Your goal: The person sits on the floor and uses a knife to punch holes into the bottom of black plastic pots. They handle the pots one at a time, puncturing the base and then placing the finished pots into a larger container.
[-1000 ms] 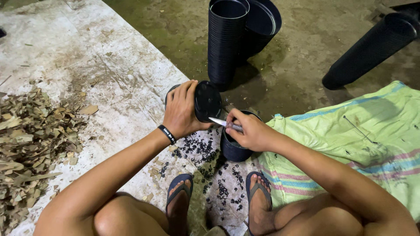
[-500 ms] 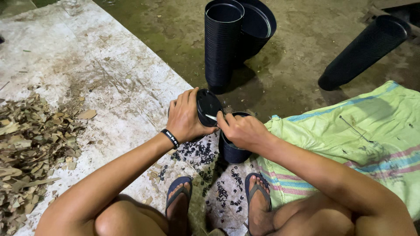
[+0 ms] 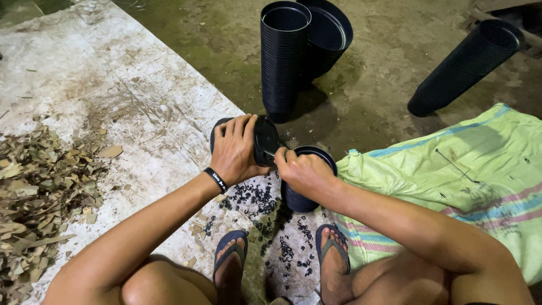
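Two hands, the left hand [image 3: 237, 151] and the right hand [image 3: 302, 172], one on a single black pot [image 3: 261, 138]; one more pot [image 3: 307, 195] stands upright; three pot stacks [image 3: 284, 56]; two sandals [image 3: 228, 254]; one green sack [image 3: 451, 175]; one wristband [image 3: 215, 179].

I am seeing a hard, cool light falling from above and near the camera, washing the pale concrete slab [image 3: 113, 101] almost white while the far ground is fading into murky green-brown. The stack of black pots [image 3: 284, 56] is casting a soft shadow toward the right. Everything is staying sharp, though the corners are bending slightly outward.
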